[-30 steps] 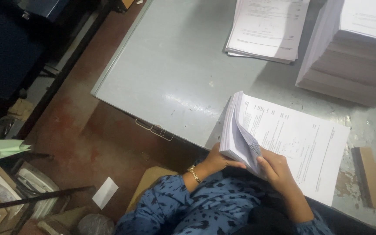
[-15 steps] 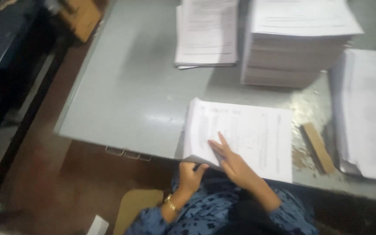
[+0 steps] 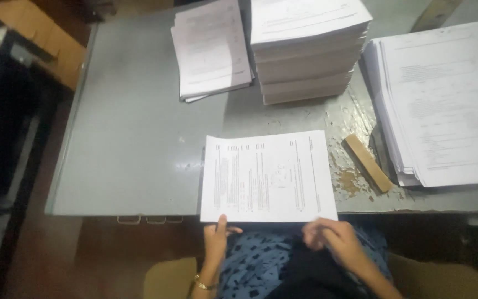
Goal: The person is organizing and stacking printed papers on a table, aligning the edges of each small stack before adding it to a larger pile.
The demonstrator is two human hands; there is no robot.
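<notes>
A thin set of printed white sheets (image 3: 269, 177) lies flat at the near edge of the grey metal table (image 3: 134, 144), slightly overhanging it. My left hand (image 3: 217, 241) pinches the sheets' near left corner, thumb on top. My right hand (image 3: 330, 238) hovers just below the near right corner with fingers curled and holds nothing. Both wrists come up from my lap, which is covered in blue patterned cloth.
A tall paper stack (image 3: 305, 47) stands at the back centre, a thinner pile (image 3: 211, 50) to its left, and a wide spread pile (image 3: 443, 105) at the right. A small wooden block (image 3: 367, 162) lies between the sheets and the right pile. Dark furniture stands left.
The sheets were lifted and fanned a second ago, then laid flat. My right hand came off the page and drew back to the table edge; my left hand now grips the corner.
</notes>
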